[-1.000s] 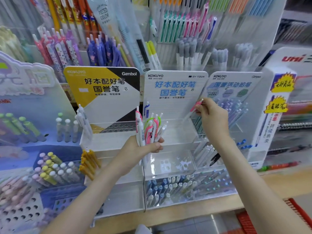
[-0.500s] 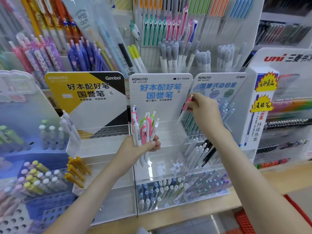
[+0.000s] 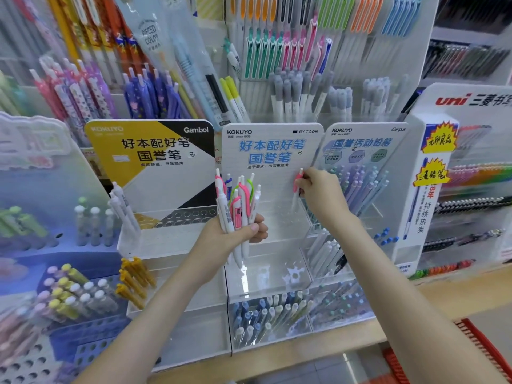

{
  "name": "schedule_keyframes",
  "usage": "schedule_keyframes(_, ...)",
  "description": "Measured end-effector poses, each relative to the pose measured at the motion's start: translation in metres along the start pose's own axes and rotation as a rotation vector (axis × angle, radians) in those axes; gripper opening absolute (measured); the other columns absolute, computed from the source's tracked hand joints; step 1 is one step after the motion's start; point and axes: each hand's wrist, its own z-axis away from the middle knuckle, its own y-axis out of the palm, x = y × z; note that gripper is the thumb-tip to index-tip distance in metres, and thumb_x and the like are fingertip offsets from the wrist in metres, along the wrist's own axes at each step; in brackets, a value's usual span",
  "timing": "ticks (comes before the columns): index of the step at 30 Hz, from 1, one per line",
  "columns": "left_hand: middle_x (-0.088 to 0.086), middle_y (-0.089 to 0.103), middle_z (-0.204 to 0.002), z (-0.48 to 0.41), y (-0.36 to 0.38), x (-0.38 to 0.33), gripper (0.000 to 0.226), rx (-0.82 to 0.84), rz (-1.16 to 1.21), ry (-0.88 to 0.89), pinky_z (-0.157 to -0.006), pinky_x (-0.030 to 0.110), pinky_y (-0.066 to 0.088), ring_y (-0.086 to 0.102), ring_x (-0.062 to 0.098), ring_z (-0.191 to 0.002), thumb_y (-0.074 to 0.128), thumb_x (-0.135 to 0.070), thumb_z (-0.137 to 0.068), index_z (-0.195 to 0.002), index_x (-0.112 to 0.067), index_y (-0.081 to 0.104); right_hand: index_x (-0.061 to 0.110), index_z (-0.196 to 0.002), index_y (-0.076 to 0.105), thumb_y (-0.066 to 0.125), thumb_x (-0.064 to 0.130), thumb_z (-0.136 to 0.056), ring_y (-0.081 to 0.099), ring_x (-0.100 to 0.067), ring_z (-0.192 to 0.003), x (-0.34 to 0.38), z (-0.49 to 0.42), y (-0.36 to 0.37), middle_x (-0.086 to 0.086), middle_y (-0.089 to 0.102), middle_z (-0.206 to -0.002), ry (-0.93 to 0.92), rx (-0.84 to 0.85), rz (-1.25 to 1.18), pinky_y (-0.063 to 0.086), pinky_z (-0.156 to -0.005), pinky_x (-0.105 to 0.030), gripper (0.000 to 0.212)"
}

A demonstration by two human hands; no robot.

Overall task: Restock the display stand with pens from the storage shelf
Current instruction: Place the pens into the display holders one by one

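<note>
My left hand point(image 3: 230, 239) grips a bunch of white pens point(image 3: 238, 203) with pink, green and blue clips, upright in front of the middle clear display stand point(image 3: 273, 159) with the blue-lettered header card. My right hand point(image 3: 321, 195) pinches a single white pen with a pink clip point(image 3: 297, 187), nearly upright, its tip down over the perforated top tier of that stand point(image 3: 279, 220). No pens stand in that top tier. The stand's lowest tier holds several pens point(image 3: 266, 314).
A yellow and black stand point(image 3: 155, 162) with a few white pens stands to the left, a pencil stand point(image 3: 365, 173) to the right. Racks of hanging pens point(image 3: 277, 51) fill the back. A wooden shelf edge point(image 3: 318, 353) runs along the front; a red basket point(image 3: 484, 353) sits lower right.
My right hand has brought the pink-clipped pen from a slant to nearly upright and lowered it over the top tier. My left hand keeps holding the bunch in the same place.
</note>
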Motion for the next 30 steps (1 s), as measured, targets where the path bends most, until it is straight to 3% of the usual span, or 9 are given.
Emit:
schedule_keyframes(4, 0.011, 0.072, -0.083, 0.003, -0.006, -0.005, 0.011, 0.037, 0.091, -0.004, -0.078, 0.034, 0.056, 0.07, 0.026, -0.082, 0.062, 0.001, -0.086, -0.095, -0.004, 0.066, 0.005, -0.075, 0.06, 0.046, 0.006, -0.094, 0.057, -0.028, -0.078, 0.002, 0.001, -0.001, -0.012, 0.063, -0.082, 0.056, -0.016, 0.093, 0.039, -0.066, -0.03, 0.023)
schedule_keyframes(8, 0.012, 0.072, -0.084, 0.007, -0.012, -0.007, 0.011, 0.049, 0.114, -0.017, -0.077, 0.034, 0.056, 0.07, 0.027, -0.082, 0.064, -0.002, -0.085, -0.095, -0.004, 0.066, 0.003, -0.086, 0.062, 0.045, 0.006, -0.094, 0.058, -0.029, -0.088, 0.008, 0.01, -0.002, -0.015, 0.067, -0.093, 0.09, -0.026, 0.12, 0.037, -0.068, -0.03, 0.018)
schedule_keyframes(12, 0.013, 0.072, -0.087, 0.012, -0.022, -0.005, 0.013, 0.054, 0.08, -0.048, -0.078, 0.035, 0.056, 0.07, 0.028, -0.085, 0.057, 0.002, -0.089, -0.097, -0.003, 0.065, 0.012, -0.115, 0.053, 0.059, 0.018, -0.092, 0.057, -0.013, -0.083, 0.037, 0.049, -0.006, 0.002, 0.062, -0.092, 0.0, -0.125, -0.08, 0.036, -0.065, -0.019, 0.024)
schedule_keyframes(14, 0.013, 0.072, -0.087, 0.015, -0.024, -0.005, 0.014, 0.063, 0.058, -0.07, -0.078, 0.034, 0.056, 0.07, 0.029, -0.085, 0.056, 0.002, -0.089, -0.098, -0.002, 0.065, 0.019, -0.11, 0.054, 0.065, 0.022, -0.088, 0.059, -0.003, -0.08, 0.061, 0.068, -0.006, 0.006, 0.063, -0.089, -0.057, 0.043, -0.235, 0.044, -0.068, -0.012, 0.025)
schedule_keyframes(16, 0.013, 0.073, -0.085, 0.018, -0.026, -0.006, 0.014, 0.065, 0.016, -0.077, -0.078, 0.034, 0.057, 0.071, 0.029, -0.085, 0.057, 0.003, -0.09, -0.098, -0.004, 0.066, 0.017, -0.103, 0.059, 0.064, 0.015, -0.088, 0.064, -0.007, -0.084, 0.078, 0.082, 0.001, 0.002, 0.068, -0.092, -0.105, 0.356, -0.355, 0.05, -0.081, -0.016, 0.017)
schedule_keyframes(18, 0.013, 0.073, -0.083, 0.022, -0.028, -0.008, 0.015, 0.058, -0.024, -0.077, -0.077, 0.033, 0.057, 0.071, 0.028, -0.084, 0.058, 0.003, -0.09, -0.096, -0.007, 0.068, 0.015, -0.091, 0.061, 0.063, 0.006, -0.088, 0.066, -0.017, -0.082, 0.085, 0.088, 0.01, -0.006, 0.069, -0.087, -0.13, 0.468, -0.405, 0.053, -0.082, -0.029, 0.009)
schedule_keyframes(20, 0.009, 0.074, -0.083, 0.026, -0.033, -0.009, 0.017, 0.044, -0.039, -0.091, -0.077, 0.031, 0.057, 0.071, 0.025, -0.084, 0.058, 0.004, -0.09, -0.096, -0.008, 0.068, 0.013, -0.082, 0.06, 0.064, 0.004, -0.086, 0.066, -0.017, -0.077, 0.087, 0.088, 0.016, -0.009, 0.07, -0.081, -0.106, 0.454, -0.435, 0.053, -0.081, -0.035, 0.011)
schedule_keyframes(25, 0.005, 0.075, -0.096, 0.043, -0.054, -0.014, 0.021, -0.024, -0.061, -0.089, -0.082, 0.026, 0.056, 0.071, 0.019, -0.094, 0.058, 0.001, -0.089, -0.106, -0.01, 0.067, 0.011, -0.083, 0.063, 0.065, 0.008, -0.086, 0.064, -0.01, -0.072, 0.091, 0.084, 0.029, 0.003, 0.07, -0.074, -0.088, 0.464, -0.55, 0.052, -0.072, -0.024, 0.005)
schedule_keyframes(30, 0.007, 0.075, -0.087, 0.066, -0.095, -0.025, 0.017, -0.306, 0.002, -0.011, -0.077, 0.034, 0.059, 0.072, 0.025, -0.084, 0.057, 0.004, -0.089, -0.085, -0.008, 0.068, 0.005, -0.088, 0.057, 0.055, 0.003, -0.091, 0.064, -0.016, -0.065, 0.11, 0.077, 0.046, 0.0, 0.068, -0.071, -0.085, 0.243, -0.874, 0.053, -0.064, -0.025, 0.005)
